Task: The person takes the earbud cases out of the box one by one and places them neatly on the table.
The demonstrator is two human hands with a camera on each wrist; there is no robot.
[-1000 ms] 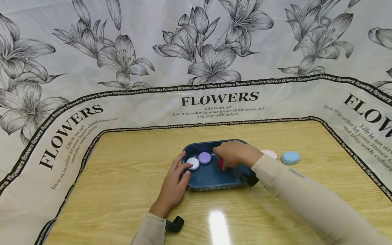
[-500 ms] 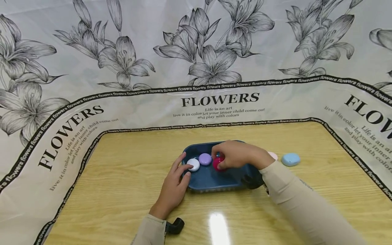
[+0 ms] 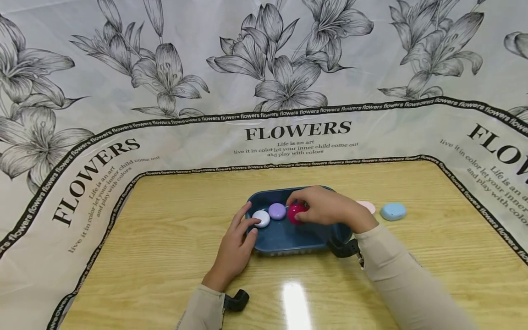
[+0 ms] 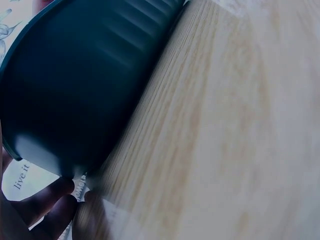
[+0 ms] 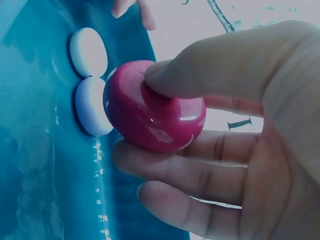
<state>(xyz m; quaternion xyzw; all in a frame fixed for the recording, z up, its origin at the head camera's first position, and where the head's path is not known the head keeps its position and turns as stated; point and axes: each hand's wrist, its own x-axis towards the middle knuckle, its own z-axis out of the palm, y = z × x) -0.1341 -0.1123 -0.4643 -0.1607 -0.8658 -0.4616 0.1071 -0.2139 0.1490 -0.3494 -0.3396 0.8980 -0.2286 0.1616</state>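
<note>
My right hand (image 3: 330,205) pinches a glossy magenta rounded piece (image 5: 145,120) between thumb and fingers, over the dark blue tray (image 3: 288,238). In the right wrist view the thumb presses the piece's upper side, with fingers beneath. A purple round piece (image 3: 277,211) and a white round piece (image 3: 261,219) lie in the tray, to the left of the magenta one. At the tray's left end my left hand (image 3: 233,250) grips the wall, one fingertip reaching over the rim at the white piece. Several of its fingers (image 4: 52,197) show against the tray's outside in the left wrist view.
To the right of the tray, a pale pink piece (image 3: 366,206) lies partly behind my right wrist. A light blue oblong piece (image 3: 393,211) sits farther right on the wooden table (image 3: 173,220). A flower-printed cloth (image 3: 185,146) borders the table's back and sides.
My right hand has rotated, so more of the magenta piece shows, and the piece now sits slightly higher, close to the purple one. The left hand keeps its place on the tray.
</note>
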